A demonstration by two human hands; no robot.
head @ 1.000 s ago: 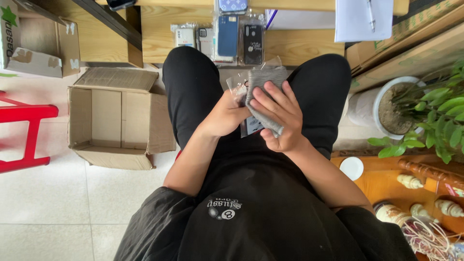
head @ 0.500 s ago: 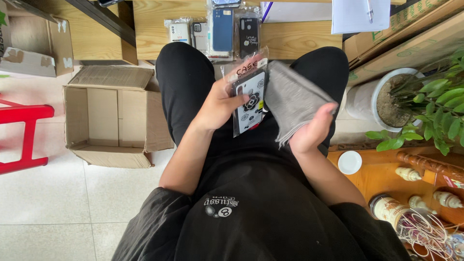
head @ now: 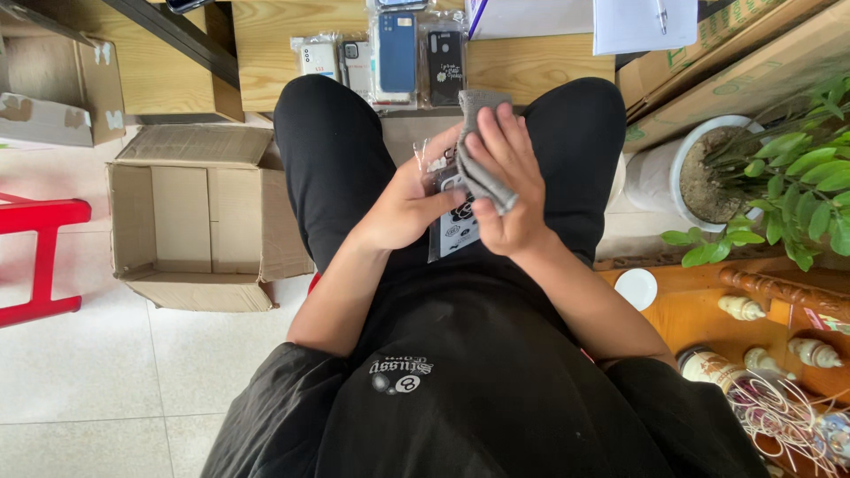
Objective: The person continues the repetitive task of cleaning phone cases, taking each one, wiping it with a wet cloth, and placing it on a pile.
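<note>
Right hand (head: 506, 190) closed on grey cloth (head: 482, 146), now pressed flat over packaged phone case (head: 453, 221); half second ago cloth hung open, clear of it. Left hand (head: 409, 202) grips case by left edge, above lap. Wiping contact resumed. Beyond knees: more cases (head: 396, 53) along wooden bench edge (head: 266, 44); open cardboard box (head: 190, 226) on floor, left.

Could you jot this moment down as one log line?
left hand: holds packaged phone case | right hand: presses grey cloth on it | open cardboard box beside
</note>
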